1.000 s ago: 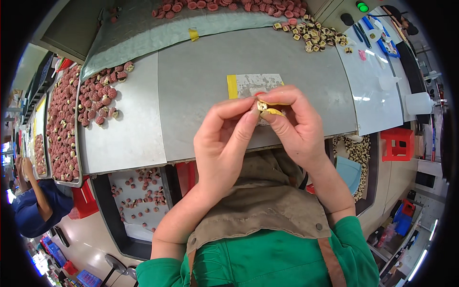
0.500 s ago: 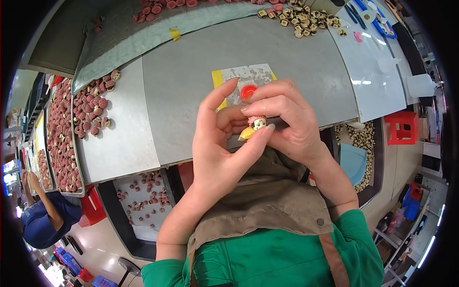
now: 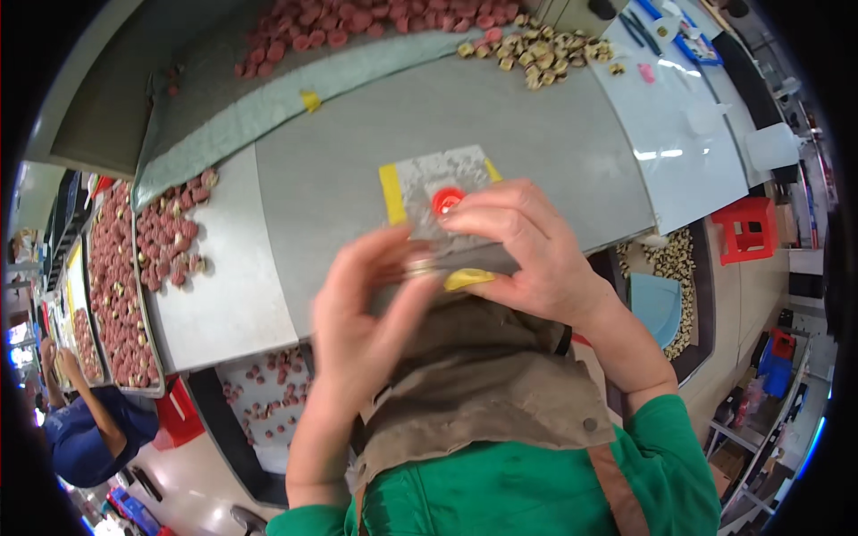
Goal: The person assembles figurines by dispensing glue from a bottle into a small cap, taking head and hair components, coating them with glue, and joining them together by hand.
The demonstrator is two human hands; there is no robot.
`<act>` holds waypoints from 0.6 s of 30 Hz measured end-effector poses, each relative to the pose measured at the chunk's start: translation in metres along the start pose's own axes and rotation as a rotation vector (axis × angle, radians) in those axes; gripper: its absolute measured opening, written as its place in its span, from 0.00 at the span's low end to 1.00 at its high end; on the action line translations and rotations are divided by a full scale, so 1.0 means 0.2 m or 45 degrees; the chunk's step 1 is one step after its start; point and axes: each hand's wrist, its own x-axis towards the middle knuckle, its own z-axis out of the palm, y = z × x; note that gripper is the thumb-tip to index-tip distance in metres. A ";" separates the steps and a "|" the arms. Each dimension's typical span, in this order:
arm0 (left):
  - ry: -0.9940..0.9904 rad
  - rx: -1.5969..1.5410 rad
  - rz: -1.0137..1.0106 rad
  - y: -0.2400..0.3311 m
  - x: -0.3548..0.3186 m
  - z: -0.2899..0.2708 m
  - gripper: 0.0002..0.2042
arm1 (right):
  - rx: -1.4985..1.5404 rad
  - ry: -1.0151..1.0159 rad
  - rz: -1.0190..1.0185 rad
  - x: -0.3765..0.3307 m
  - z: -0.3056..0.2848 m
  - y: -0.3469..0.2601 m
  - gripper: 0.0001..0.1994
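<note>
My left hand (image 3: 362,299), blurred by motion, pinches a small doll head (image 3: 418,266) between thumb and fingers; its features are smeared. My right hand (image 3: 532,255) is open, index finger and thumb apart. Its index fingertip reaches the near rim of a small round red dish (image 3: 447,200). A yellow covering (image 3: 468,280) sits at the tip of the right thumb. Under the dish lies a stained white sheet (image 3: 460,163) with yellow tape on its sides, on the grey table (image 3: 340,170).
Pink cup-shaped pieces (image 3: 331,22) and cream-and-dark pieces (image 3: 541,54) are heaped at the far side. Pink-haired heads fill a tray (image 3: 116,295) at left. Open drawers hold more heads (image 3: 268,393) and pale pieces (image 3: 684,263). A person in blue (image 3: 98,433) works at far left.
My hands have moved apart. The left hand has drawn left and down with the doll head, while the right fingertip has come to the red dish. The view has shifted slightly.
</note>
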 end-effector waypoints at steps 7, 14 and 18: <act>0.589 1.743 0.389 -0.03 0.19 -0.74 0.10 | -0.309 -0.031 0.273 0.08 -0.39 0.35 0.13; 0.401 1.685 0.706 0.06 0.47 -0.61 0.14 | -0.715 -0.072 0.167 0.32 -0.35 0.58 0.11; 0.261 1.452 0.885 0.06 0.81 -0.42 0.11 | -0.857 -0.102 0.133 0.38 -0.31 0.57 0.09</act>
